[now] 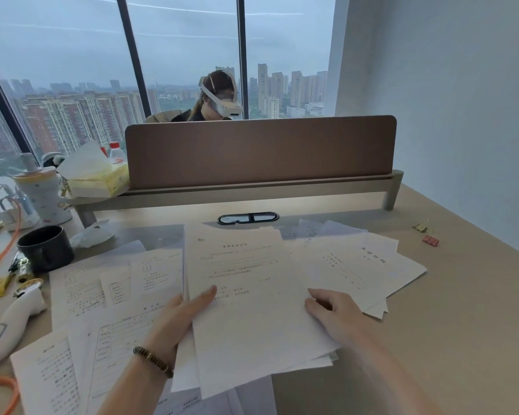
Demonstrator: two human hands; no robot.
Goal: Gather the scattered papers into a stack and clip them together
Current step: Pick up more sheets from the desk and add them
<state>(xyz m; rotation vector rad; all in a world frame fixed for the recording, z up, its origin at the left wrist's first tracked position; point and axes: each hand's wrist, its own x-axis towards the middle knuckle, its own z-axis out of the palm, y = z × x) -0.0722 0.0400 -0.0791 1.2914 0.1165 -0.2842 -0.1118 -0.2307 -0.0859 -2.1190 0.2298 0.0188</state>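
Centrally, a loose stack of papers (252,295) lies on the worktop (462,310), its sheets fanned unevenly at the near edge. Left hand (177,319) grips the stack's left edge: thumb laid flat on the top sheet, the other fingers out of sight beneath, so the hand is closed in a pinch on the paper. Forearm comes up from the near edge at a slant toward the stack; a beaded bracelet (153,360) sits at the wrist.

Right hand (330,313) rests on the stack's right side, fingers loosely curled and slightly apart, tips pressing the top sheet; whether it grasps any sheet, cannot tell. Its forearm runs in from the near right.

More scattered sheets (81,339) lie left of the stack, others (363,265) right of it and partly under it. Two binder clips (430,240) sit well right of the stack, apart from all paper. A black mug (45,248) stands far left of the stack.
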